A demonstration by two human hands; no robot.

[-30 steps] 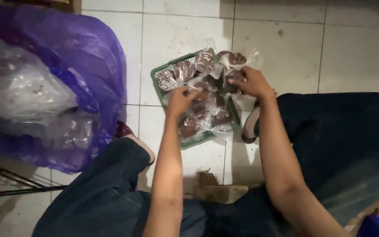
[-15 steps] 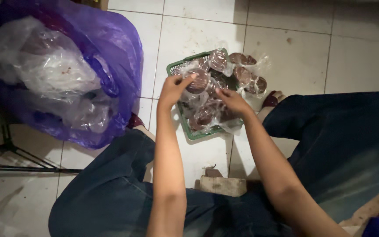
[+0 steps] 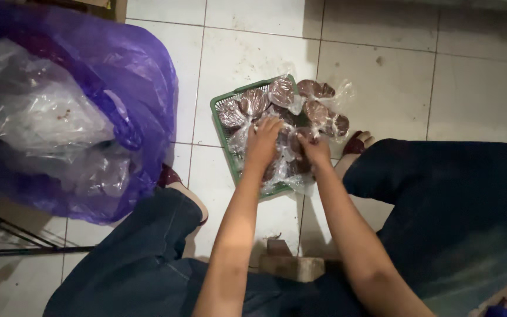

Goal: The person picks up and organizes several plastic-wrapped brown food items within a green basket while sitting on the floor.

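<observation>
I see my left hand (image 3: 262,144) fingers spread flat on clear-wrapped brown packets (image 3: 253,103), right hand (image 3: 314,149) curled among them, grip unclear, green basket (image 3: 221,126) on tiled floor (image 3: 470,76), purple bag (image 3: 118,88) near its left rim, open tiles beyond

There is a single view, from a camera worn on the person's head, looking almost straight down past the forearms to the white tiled floor (image 3: 247,53). It sits fairly near: the left hand (image 3: 263,141) and right hand (image 3: 314,149) meet a little above the centre of the frame, over a green basket (image 3: 221,108) set on the tiles. The person's knees fill the lower edge, and a purple plastic bag (image 3: 142,76) fills the left side. No second view shares this scene.
</observation>
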